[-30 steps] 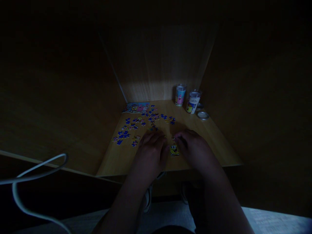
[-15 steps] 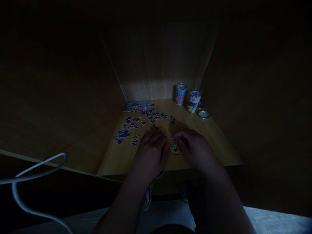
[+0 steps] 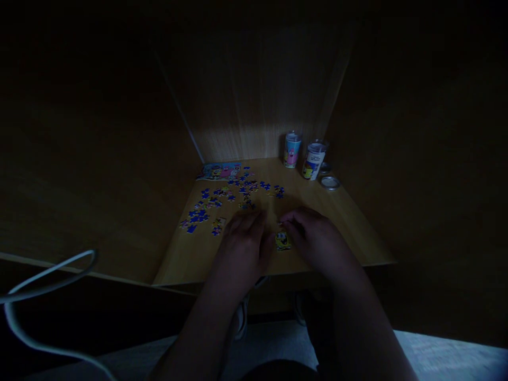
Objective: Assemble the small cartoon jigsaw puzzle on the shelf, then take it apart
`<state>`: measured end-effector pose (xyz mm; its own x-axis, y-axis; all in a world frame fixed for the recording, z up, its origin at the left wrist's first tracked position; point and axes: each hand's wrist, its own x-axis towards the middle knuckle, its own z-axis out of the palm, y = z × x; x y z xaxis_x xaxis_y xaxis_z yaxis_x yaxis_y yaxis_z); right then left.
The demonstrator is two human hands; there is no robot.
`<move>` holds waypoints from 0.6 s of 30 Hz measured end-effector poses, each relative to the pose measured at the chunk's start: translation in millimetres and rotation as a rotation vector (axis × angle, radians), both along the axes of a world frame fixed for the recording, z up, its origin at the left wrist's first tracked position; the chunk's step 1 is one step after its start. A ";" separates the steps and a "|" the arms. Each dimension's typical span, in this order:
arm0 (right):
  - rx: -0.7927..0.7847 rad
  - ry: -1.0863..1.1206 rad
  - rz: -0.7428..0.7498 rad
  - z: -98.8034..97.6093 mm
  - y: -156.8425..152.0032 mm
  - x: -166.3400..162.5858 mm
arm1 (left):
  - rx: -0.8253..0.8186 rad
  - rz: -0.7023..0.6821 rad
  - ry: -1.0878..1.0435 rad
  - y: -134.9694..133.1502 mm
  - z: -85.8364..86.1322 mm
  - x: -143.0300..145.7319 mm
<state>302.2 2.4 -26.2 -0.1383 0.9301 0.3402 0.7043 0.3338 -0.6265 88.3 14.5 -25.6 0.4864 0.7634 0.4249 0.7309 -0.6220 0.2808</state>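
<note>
My hands hang close together over the near part of a light wooden desktop point(image 3: 190, 259). Between them lies a small joined patch of jigsaw pieces showing SpongeBob point(image 3: 283, 241). The fingertips of my right hand point(image 3: 307, 230) rest at its upper edge. My left hand point(image 3: 244, 246) curves down just left of it, and its fingers hide whatever lies beneath. Many loose jigsaw pieces point(image 3: 238, 191), several with blue backgrounds, are scattered farther back. I cannot tell whether either hand pinches a piece.
Wooden panels point(image 3: 254, 95) stand at the back and sides of the desk. A cartoon picture card point(image 3: 219, 171) lies at the back left. Two cartoon-printed canisters point(image 3: 291, 150) point(image 3: 313, 160) and round metal lids point(image 3: 329, 183) stand back right. A white cable point(image 3: 39, 286) hangs left.
The desk and canisters sit slightly higher in the view. My hands remain over the SpongeBob pieces, with no clear change in what they touch.
</note>
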 end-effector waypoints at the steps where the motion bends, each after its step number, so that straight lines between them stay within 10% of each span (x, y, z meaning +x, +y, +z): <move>1: 0.000 -0.006 -0.003 -0.3 0.3 0.1 | 0.009 -0.005 -0.007 0.1 -0.2 0.1; 18: 0.012 -0.027 -0.015 -0.1 -0.7 0.0 | 0.035 0.093 -0.256 -2.8 3.1 -8.7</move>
